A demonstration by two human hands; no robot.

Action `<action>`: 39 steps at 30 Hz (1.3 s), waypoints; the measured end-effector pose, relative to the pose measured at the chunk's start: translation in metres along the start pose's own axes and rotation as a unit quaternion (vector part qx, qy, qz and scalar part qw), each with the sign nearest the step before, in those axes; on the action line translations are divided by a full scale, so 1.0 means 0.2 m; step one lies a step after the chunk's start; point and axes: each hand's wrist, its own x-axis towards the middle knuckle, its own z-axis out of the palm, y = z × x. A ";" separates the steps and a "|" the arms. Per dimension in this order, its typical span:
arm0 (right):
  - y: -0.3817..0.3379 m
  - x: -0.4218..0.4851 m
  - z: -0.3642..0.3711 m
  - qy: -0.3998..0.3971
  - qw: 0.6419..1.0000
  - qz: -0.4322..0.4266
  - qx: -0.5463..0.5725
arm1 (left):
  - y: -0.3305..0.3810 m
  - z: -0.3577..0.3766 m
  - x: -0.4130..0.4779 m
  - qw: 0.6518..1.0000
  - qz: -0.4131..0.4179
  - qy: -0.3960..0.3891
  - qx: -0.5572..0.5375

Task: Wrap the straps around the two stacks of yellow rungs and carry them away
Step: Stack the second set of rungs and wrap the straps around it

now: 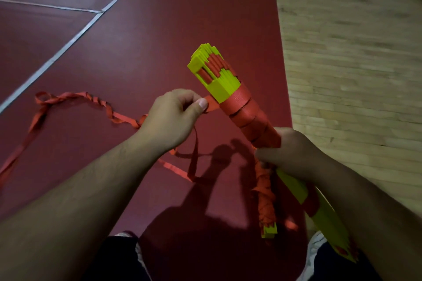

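Note:
A long stack of yellow rungs [222, 84] points up and away from me, its upper middle wound with several turns of orange strap [245, 109]. My right hand [290, 153] grips the stack at its middle. My left hand [175, 116] pinches the strap right beside the stack's wound part. The loose strap [75, 98] trails left across the floor in twisted loops. A second bundle of yellow rungs [269, 230], wrapped in orange strap, hangs below my right hand.
I stand on a dark red floor mat [137, 41] with white lines [68, 43]. A pale wooden floor [354, 52] lies to the right. My shoes [317, 242] and my shadow show at the bottom.

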 end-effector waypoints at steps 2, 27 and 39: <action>0.00 0.00 0.00 -0.008 1.000 0.007 0.022 | 0.00 -0.02 0.01 0.998 0.047 0.040 -0.003; 0.01 0.01 0.01 -0.034 0.995 0.042 0.088 | 0.04 0.05 -0.04 0.985 -0.012 -0.063 -0.162; 0.01 0.00 0.03 -0.091 0.993 0.043 0.063 | 0.02 0.06 -0.05 0.994 -0.012 -0.044 -0.094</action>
